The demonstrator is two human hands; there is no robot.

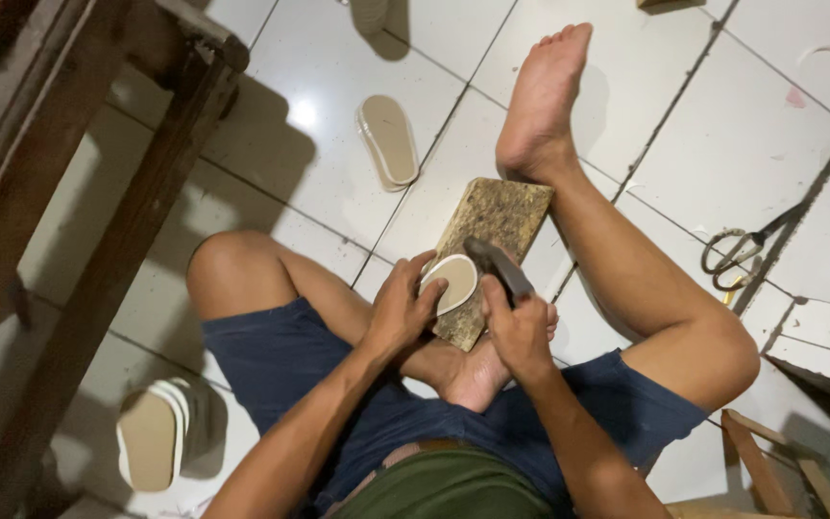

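Note:
I sit on a white tiled floor with a worn wooden block point(498, 223) resting between my legs. My left hand point(402, 308) holds a small beige sole piece with a white edge point(451, 281) flat on the block. My right hand point(519, 329) grips the handle of a dark hammer point(494, 261), its head just beside the sole piece. My right foot point(542, 101) stretches out past the block's far end.
Stacked beige soles point(388, 139) lie on the tiles beyond the block, another stack point(154, 434) sits at lower left. Large metal scissors point(744, 248) lie at right. A dark wooden bench frame point(98, 192) stands at left, wooden pieces point(770, 461) at lower right.

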